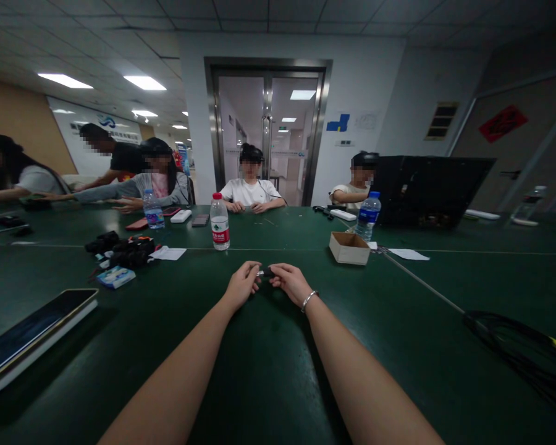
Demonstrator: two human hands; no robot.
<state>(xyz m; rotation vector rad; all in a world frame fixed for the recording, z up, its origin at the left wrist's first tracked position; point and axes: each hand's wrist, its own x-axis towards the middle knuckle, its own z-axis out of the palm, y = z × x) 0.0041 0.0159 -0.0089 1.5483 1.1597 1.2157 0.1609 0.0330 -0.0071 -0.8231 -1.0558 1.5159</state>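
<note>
Both my arms reach forward over the dark green table (269, 364). My left hand (241, 284) and my right hand (291, 282) meet at the middle of the table, fingers curled, pinching a small dark object with a metal end (265, 272) between them. A thin bracelet sits on my right wrist. The object is too small to name.
A water bottle with a red cap (219, 222) stands beyond my hands. A small cardboard box (349, 248) and a blue-capped bottle (367, 216) are at the right. A phone (32, 327) lies at the left, black cables (519, 346) at the right. Several people sit across the table.
</note>
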